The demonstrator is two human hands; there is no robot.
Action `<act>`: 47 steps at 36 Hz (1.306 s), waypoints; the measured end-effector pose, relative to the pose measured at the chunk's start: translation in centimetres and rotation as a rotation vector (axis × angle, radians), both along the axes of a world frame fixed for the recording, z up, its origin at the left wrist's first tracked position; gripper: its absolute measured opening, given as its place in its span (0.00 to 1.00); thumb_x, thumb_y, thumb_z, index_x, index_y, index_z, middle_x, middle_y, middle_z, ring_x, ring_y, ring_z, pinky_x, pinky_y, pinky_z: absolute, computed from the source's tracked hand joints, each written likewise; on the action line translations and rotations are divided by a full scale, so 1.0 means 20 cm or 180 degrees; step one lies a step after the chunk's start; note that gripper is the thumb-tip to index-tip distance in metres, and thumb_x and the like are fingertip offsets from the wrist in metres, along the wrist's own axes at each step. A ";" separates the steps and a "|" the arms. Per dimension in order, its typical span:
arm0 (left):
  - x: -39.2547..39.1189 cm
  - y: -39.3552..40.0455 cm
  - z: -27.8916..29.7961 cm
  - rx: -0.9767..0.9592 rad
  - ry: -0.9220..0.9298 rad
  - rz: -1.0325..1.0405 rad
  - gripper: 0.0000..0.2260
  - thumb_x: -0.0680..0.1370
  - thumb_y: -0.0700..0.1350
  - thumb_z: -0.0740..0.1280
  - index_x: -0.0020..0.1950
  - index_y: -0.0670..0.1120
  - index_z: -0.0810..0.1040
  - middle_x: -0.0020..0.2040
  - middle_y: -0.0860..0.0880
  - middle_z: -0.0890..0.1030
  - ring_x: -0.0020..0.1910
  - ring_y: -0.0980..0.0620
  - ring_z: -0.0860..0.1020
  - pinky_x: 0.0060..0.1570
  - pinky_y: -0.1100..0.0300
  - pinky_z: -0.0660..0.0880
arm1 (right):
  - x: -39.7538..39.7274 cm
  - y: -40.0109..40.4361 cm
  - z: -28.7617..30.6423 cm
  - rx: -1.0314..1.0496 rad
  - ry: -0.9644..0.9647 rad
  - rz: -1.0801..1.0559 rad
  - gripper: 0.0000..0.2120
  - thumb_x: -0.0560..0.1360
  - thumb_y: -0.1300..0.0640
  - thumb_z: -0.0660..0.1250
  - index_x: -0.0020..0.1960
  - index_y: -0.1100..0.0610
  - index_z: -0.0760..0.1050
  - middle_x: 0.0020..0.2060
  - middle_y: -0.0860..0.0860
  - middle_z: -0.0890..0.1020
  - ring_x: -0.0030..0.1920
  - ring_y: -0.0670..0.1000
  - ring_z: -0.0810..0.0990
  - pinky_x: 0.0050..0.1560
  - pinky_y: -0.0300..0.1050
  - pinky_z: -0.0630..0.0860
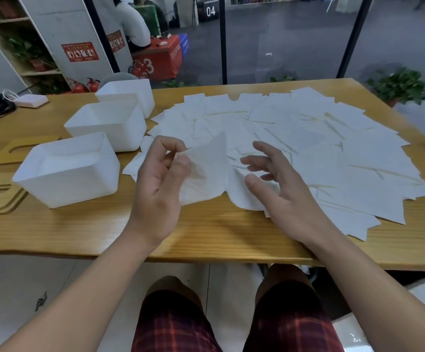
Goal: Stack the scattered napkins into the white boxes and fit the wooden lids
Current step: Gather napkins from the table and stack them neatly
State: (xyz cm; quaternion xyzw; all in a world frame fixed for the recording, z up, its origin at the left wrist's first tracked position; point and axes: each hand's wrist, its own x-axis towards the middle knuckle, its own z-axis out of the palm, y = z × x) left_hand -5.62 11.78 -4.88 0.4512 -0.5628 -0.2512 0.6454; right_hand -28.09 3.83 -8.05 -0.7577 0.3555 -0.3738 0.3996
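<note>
While napkins lay scattered: thin white square paper napkins (295, 138) covered the yellow wooden table (206, 232).
Left hand (160, 184): pinched one lifted napkin (206, 174).
Right hand (280, 181): fingers spread, holding nothing.
Boxes: three white plastic boxes (69, 171) at left, unlidded.
Lids: flat slotted wooden lids (0, 196) beside them.

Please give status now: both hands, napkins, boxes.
Left hand pinches one napkin. Right hand open above the pile. Three white boxes empty, lids off. Nothing in the way.

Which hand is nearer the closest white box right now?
Left. The left hand, pinching a napkin, sits just right of the nearest white box; the right hand is farther right, over the napkin pile.
</note>
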 end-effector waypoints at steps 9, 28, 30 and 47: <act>0.00 -0.03 0.04 0.0044 0.0352 -0.0225 0.03 0.83 0.40 0.59 0.51 0.45 0.72 0.44 0.44 0.72 0.43 0.43 0.71 0.39 0.53 0.68 | -0.01 -0.01 0.00 0.0195 -0.0056 0.0100 0.27 0.85 0.33 0.58 0.82 0.34 0.60 0.74 0.33 0.75 0.76 0.39 0.70 0.78 0.55 0.67; 0.01 -0.12 0.04 0.0124 0.0964 -0.0493 0.02 0.80 0.40 0.60 0.50 0.46 0.71 0.45 0.46 0.74 0.47 0.47 0.75 0.40 0.53 0.68 | 0.00 0.01 0.02 0.0290 -0.0104 0.0198 0.26 0.86 0.37 0.55 0.83 0.39 0.61 0.67 0.28 0.77 0.71 0.38 0.76 0.75 0.49 0.71; 0.01 -0.12 0.05 0.0104 0.1018 -0.0553 0.02 0.80 0.40 0.60 0.50 0.46 0.71 0.46 0.46 0.75 0.48 0.47 0.75 0.41 0.52 0.68 | 0.00 0.01 0.02 0.0315 -0.0088 0.0198 0.26 0.86 0.37 0.55 0.83 0.40 0.61 0.66 0.26 0.77 0.70 0.37 0.76 0.74 0.49 0.71; 0.03 -0.25 -0.15 0.1039 -0.0370 0.0004 0.07 0.85 0.44 0.70 0.62 0.51 0.76 0.36 0.38 0.73 0.33 0.41 0.68 0.34 0.52 0.68 | -0.01 -0.08 -0.04 0.0048 -0.0345 -0.0702 0.22 0.82 0.56 0.73 0.72 0.42 0.73 0.36 0.56 0.78 0.34 0.58 0.76 0.37 0.50 0.74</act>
